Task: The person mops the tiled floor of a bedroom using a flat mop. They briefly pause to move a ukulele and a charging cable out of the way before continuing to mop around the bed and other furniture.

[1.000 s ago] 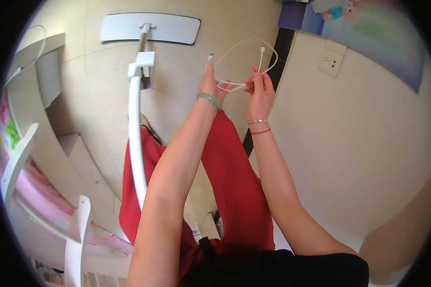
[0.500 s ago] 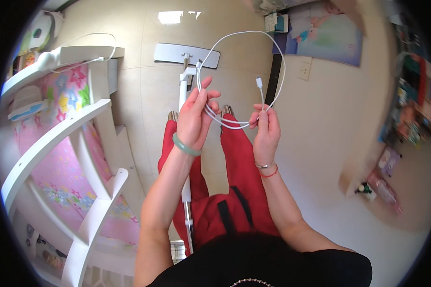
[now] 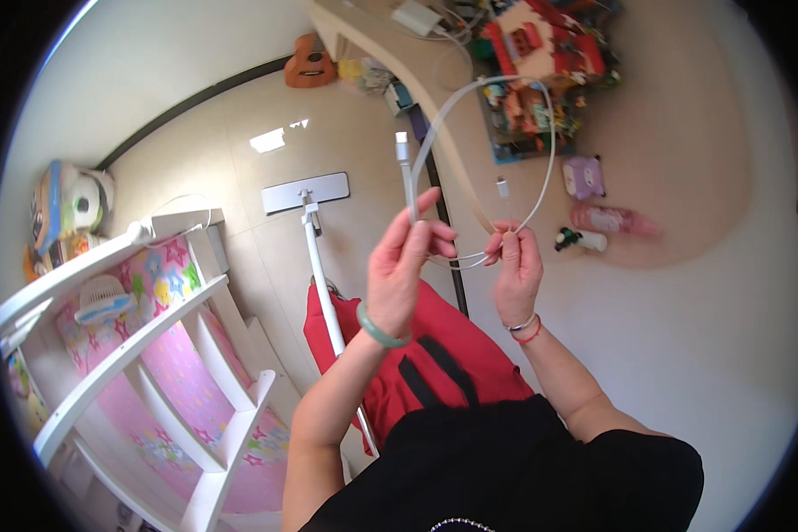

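Note:
A white charging cable (image 3: 551, 151) is held up in front of me in a coil, its loop arching above both hands. My left hand (image 3: 405, 262), with a green bangle at the wrist, is closed on one side of the coil. From its fingers one plug end (image 3: 402, 147) points up. On the other side, my right hand (image 3: 517, 266) pinches the cable between thumb and fingers. The second plug end (image 3: 503, 186) sticks up just above that hand. Between the hands, the lower strands of the loop sag slightly.
A flat mop (image 3: 279, 197) stands at my left, its white pole (image 3: 322, 288) running past my leg. Beyond it is a white bed frame (image 3: 133, 341) with pink bedding. On the right, a table edge (image 3: 452, 151) borders a toy house (image 3: 545, 49) and a pink bottle (image 3: 614, 220).
The view has swung right, bringing the tabletop toys and bottle into sight. The plug end at my left hand now stands up clear. Both hands still hold the coiled cable.

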